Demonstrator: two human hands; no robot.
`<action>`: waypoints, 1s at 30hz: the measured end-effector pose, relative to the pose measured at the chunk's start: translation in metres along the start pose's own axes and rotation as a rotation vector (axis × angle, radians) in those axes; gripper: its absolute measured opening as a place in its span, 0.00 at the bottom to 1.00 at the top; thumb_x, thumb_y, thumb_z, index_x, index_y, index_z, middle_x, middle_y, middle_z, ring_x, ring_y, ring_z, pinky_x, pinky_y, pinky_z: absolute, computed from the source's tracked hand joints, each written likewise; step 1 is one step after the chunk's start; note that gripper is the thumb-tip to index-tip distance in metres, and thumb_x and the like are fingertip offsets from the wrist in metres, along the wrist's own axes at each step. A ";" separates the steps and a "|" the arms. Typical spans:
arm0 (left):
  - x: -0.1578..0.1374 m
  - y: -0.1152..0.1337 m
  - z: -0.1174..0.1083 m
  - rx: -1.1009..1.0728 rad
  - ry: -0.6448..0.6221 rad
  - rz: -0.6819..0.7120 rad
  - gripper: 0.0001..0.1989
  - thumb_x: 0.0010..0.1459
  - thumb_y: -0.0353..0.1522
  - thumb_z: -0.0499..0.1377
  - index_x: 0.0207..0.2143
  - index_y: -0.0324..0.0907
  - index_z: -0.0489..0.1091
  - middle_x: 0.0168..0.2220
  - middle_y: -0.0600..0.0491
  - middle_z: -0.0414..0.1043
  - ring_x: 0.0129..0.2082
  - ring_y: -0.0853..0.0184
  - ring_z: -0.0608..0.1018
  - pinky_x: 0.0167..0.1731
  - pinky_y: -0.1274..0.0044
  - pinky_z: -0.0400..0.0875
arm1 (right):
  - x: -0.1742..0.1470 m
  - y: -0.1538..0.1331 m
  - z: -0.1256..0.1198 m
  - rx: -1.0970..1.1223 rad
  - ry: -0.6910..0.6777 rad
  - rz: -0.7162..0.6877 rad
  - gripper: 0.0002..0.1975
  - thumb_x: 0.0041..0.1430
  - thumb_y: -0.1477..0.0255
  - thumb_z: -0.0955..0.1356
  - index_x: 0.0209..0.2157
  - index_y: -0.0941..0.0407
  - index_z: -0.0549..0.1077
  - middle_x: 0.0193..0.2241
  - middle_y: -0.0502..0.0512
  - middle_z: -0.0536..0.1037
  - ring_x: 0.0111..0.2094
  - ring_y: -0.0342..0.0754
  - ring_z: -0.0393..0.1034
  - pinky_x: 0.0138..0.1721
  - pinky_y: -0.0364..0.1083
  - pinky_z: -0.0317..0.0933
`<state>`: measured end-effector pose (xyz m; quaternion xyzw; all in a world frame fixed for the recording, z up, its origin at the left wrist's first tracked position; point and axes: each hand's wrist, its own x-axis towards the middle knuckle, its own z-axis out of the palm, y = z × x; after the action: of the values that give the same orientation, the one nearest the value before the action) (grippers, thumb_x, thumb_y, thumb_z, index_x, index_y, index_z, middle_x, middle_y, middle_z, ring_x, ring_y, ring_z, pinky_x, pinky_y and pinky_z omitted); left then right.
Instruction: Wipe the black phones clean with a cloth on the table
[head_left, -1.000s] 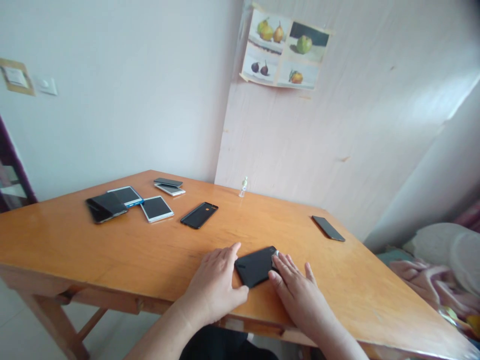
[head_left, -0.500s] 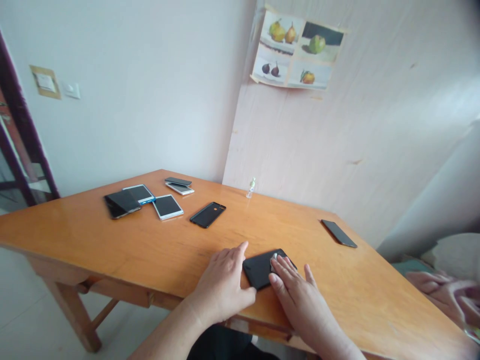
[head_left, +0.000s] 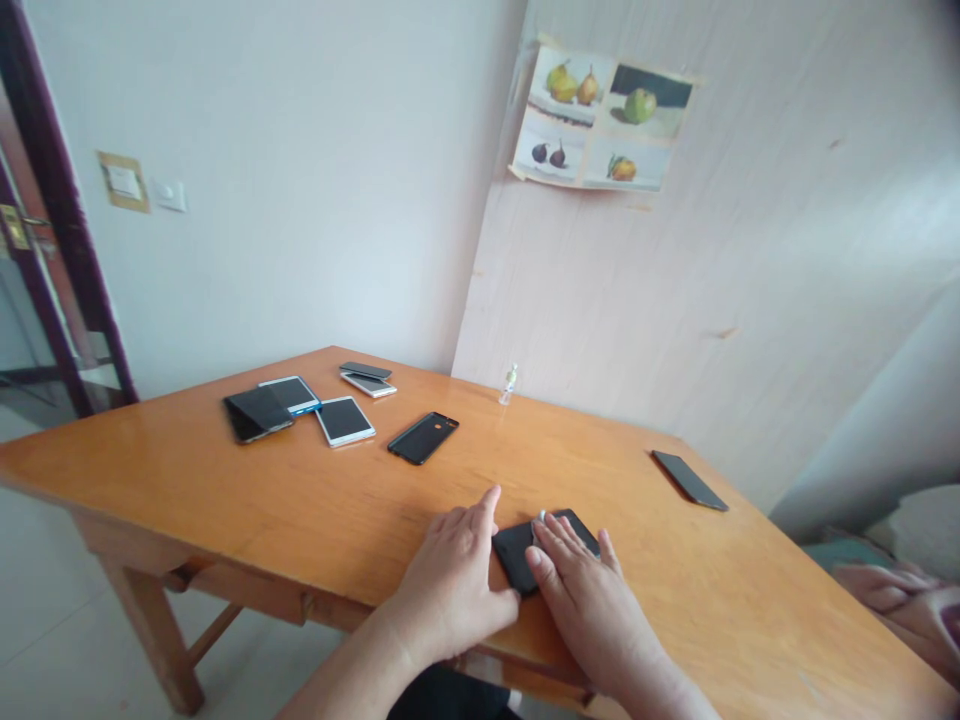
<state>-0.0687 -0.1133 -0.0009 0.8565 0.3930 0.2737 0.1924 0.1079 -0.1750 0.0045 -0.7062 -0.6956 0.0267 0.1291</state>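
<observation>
A dark phone (head_left: 512, 556) lies flat near the table's front edge, between my two hands. My left hand (head_left: 454, 570) braces its left end, thumb at the near corner and forefinger raised by the far corner. Flat on the phone's upper face, the fingers of my right hand (head_left: 574, 570) press a small white wipe (head_left: 539, 520), mostly hidden beneath them. Beyond my left hand, an empty black phone case (head_left: 424, 438) lies with its inside up.
At the left lie a black phone (head_left: 257, 412), a white-framed phone (head_left: 345, 421) and several others. A small clear bottle (head_left: 509, 384) stands near the wall. Another dark phone (head_left: 690, 480) lies at the right edge of the wooden table (head_left: 300, 510).
My right hand, with the wipe under its fingers, has shifted slightly left along the phone. The left hand keeps its place at the phone's end. The whole view has shifted a little.
</observation>
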 end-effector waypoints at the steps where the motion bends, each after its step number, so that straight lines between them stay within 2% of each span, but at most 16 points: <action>1: 0.000 0.000 0.000 -0.001 -0.006 -0.006 0.44 0.47 0.33 0.59 0.66 0.39 0.46 0.57 0.42 0.65 0.56 0.52 0.67 0.57 0.63 0.57 | -0.001 -0.005 0.000 0.017 -0.015 -0.035 0.29 0.69 0.54 0.51 0.62 0.53 0.62 0.64 0.55 0.59 0.66 0.57 0.48 0.64 0.69 0.32; 4: 0.001 -0.001 -0.001 0.005 -0.023 -0.007 0.44 0.49 0.30 0.57 0.67 0.37 0.43 0.56 0.41 0.67 0.55 0.53 0.67 0.56 0.64 0.57 | -0.005 -0.020 -0.003 0.086 -0.070 -0.165 0.28 0.69 0.53 0.51 0.64 0.49 0.58 0.65 0.51 0.57 0.67 0.54 0.47 0.65 0.67 0.32; 6: 0.001 -0.002 0.000 0.013 -0.014 0.000 0.44 0.50 0.31 0.57 0.67 0.37 0.42 0.55 0.41 0.67 0.55 0.53 0.67 0.56 0.63 0.58 | -0.003 -0.021 -0.004 0.101 -0.075 -0.165 0.28 0.69 0.53 0.51 0.64 0.48 0.58 0.65 0.51 0.57 0.67 0.54 0.46 0.65 0.67 0.32; 8: 0.001 -0.002 0.001 0.013 0.000 0.006 0.45 0.49 0.34 0.59 0.67 0.37 0.42 0.55 0.41 0.68 0.54 0.53 0.68 0.56 0.63 0.58 | 0.005 -0.008 -0.004 0.071 -0.058 -0.094 0.28 0.69 0.54 0.51 0.63 0.49 0.60 0.65 0.52 0.58 0.67 0.54 0.46 0.65 0.68 0.32; 12: 0.000 -0.001 0.001 0.008 -0.006 0.006 0.48 0.46 0.34 0.62 0.67 0.38 0.43 0.54 0.43 0.68 0.53 0.54 0.68 0.56 0.64 0.57 | 0.024 0.027 0.000 -0.042 0.001 0.135 0.28 0.69 0.56 0.53 0.63 0.54 0.61 0.64 0.58 0.58 0.66 0.57 0.48 0.63 0.70 0.35; 14: 0.000 -0.001 0.001 0.007 -0.014 0.001 0.48 0.46 0.34 0.62 0.67 0.37 0.44 0.54 0.42 0.68 0.53 0.54 0.68 0.56 0.64 0.57 | 0.025 0.030 0.000 -0.081 0.024 0.192 0.29 0.69 0.56 0.54 0.63 0.57 0.61 0.64 0.62 0.59 0.66 0.59 0.48 0.62 0.71 0.35; 17: 0.001 -0.002 0.001 0.005 -0.007 -0.004 0.46 0.47 0.34 0.60 0.67 0.37 0.44 0.54 0.42 0.68 0.54 0.54 0.68 0.56 0.64 0.57 | 0.013 0.007 -0.003 -0.052 0.007 0.067 0.28 0.69 0.58 0.53 0.62 0.57 0.61 0.64 0.60 0.58 0.66 0.57 0.47 0.64 0.68 0.35; 19: 0.001 -0.004 0.002 0.000 0.001 -0.002 0.44 0.49 0.32 0.58 0.67 0.38 0.44 0.54 0.42 0.68 0.54 0.55 0.68 0.56 0.65 0.57 | 0.004 -0.011 -0.007 0.025 -0.043 -0.097 0.26 0.70 0.58 0.53 0.63 0.52 0.60 0.65 0.55 0.58 0.67 0.54 0.47 0.65 0.66 0.35; 21: 0.001 -0.006 0.004 -0.006 0.006 -0.002 0.42 0.50 0.32 0.57 0.67 0.39 0.44 0.53 0.43 0.68 0.54 0.55 0.68 0.56 0.65 0.58 | 0.001 -0.019 -0.010 0.067 -0.070 -0.183 0.25 0.70 0.59 0.52 0.63 0.48 0.60 0.64 0.51 0.59 0.66 0.52 0.48 0.65 0.66 0.34; 23: 0.001 -0.006 0.005 -0.007 0.004 -0.003 0.44 0.50 0.33 0.59 0.67 0.38 0.44 0.53 0.43 0.69 0.53 0.54 0.68 0.56 0.64 0.57 | 0.006 -0.011 -0.010 0.052 -0.051 -0.145 0.25 0.70 0.59 0.51 0.63 0.49 0.61 0.64 0.53 0.60 0.66 0.53 0.49 0.64 0.67 0.34; 27: 0.001 -0.003 0.002 -0.007 -0.009 -0.004 0.48 0.46 0.35 0.62 0.67 0.38 0.43 0.52 0.43 0.69 0.53 0.54 0.68 0.56 0.64 0.57 | 0.022 0.017 -0.006 -0.065 0.029 0.084 0.25 0.70 0.60 0.52 0.60 0.54 0.65 0.63 0.60 0.61 0.65 0.59 0.51 0.61 0.72 0.36; 28: 0.001 -0.002 0.001 -0.012 -0.011 -0.007 0.48 0.46 0.34 0.62 0.67 0.39 0.43 0.52 0.43 0.69 0.53 0.54 0.68 0.57 0.64 0.57 | 0.022 0.018 -0.005 -0.073 0.038 0.100 0.25 0.70 0.60 0.52 0.59 0.54 0.66 0.63 0.60 0.61 0.65 0.60 0.51 0.61 0.73 0.36; 30: 0.001 0.001 0.000 -0.021 -0.011 -0.015 0.46 0.47 0.34 0.61 0.67 0.39 0.44 0.53 0.43 0.69 0.54 0.54 0.68 0.57 0.64 0.57 | 0.018 0.010 -0.002 -0.037 0.036 0.039 0.25 0.70 0.60 0.52 0.60 0.53 0.65 0.63 0.58 0.61 0.65 0.58 0.50 0.62 0.70 0.35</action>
<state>-0.0680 -0.1126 0.0001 0.8530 0.3954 0.2717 0.2057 0.1187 -0.1570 0.0067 -0.7224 -0.6796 0.0037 0.1277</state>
